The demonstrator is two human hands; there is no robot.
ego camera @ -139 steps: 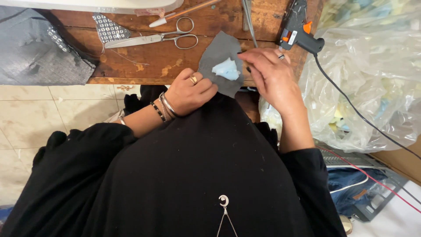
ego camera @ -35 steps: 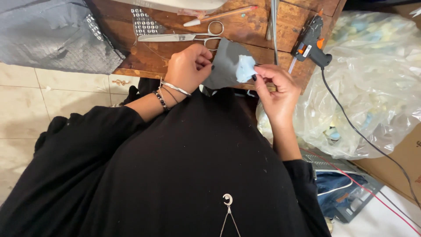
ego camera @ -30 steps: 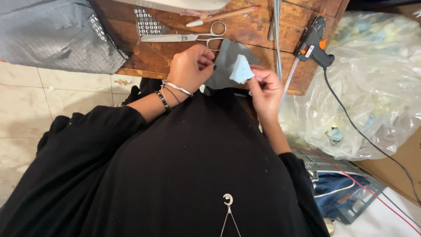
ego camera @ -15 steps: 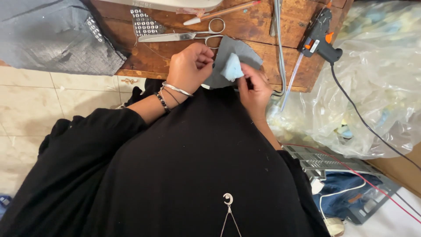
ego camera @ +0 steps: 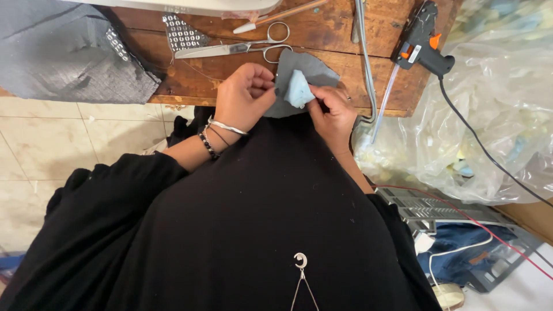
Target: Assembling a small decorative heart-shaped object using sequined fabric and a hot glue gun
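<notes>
While both hands meet at the near edge of the wooden table (ego camera: 322, 26), the grey fabric piece (ego camera: 299, 69) sits between them, its far part lying on the table and its near part pinched up. On its middle rests one small light-blue piece (ego camera: 298, 89), touching the fingertips of the right hand (ego camera: 333, 110) just to its right. That hand is mostly closed, thumb and forefinger nipped on the edge of the blue piece and the grey cloth under it. Left of the cloth, the left hand (ego camera: 242, 98) is curled, its fingers folded in and gripping the left edge of the grey fabric; how much cloth lies inside the fist cannot be told.

Each forearm rises from a black sleeve toward the table, wrists bent so the knuckles face up. Several bracelets (ego camera: 219, 131) circle the left wrist, among them a silver bangle and a dark beaded one.

Farther back on the table lies one pair of scissors (ego camera: 236, 49), blades pointing left, just beyond the left hand. One glue gun (ego camera: 420, 46), black with orange trim, lies at the right end, well apart from the hands, its dark cord trailing right over a clear plastic bag (ego camera: 489, 115)
</notes>
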